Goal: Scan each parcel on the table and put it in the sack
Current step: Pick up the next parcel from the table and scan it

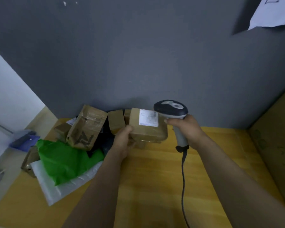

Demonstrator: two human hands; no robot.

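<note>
Left hand (123,141) grips the near-left corner of a brown cardboard parcel (146,130). The thumb lies on the top face. The remaining fingers (133,144) curl beneath the edge and are mostly hidden. The parcel is held tilted over the far side of the bench (155,181), with its white label (148,117) facing up towards the camera. Whether its lower edge touches the bench cannot be told.

Right hand (187,129) is wrapped round the grey handle of a scanner (170,108), forefinger at the front of the grip. The scanner head sits just beside the label's right edge. Its cable (183,178) hangs down across the bench.

Left of the held parcel lie a taped brown packet (87,127), a small box (116,120), a green bag (64,160) and a white mailer (59,188). A large carton (278,137) stands at the right.
</note>
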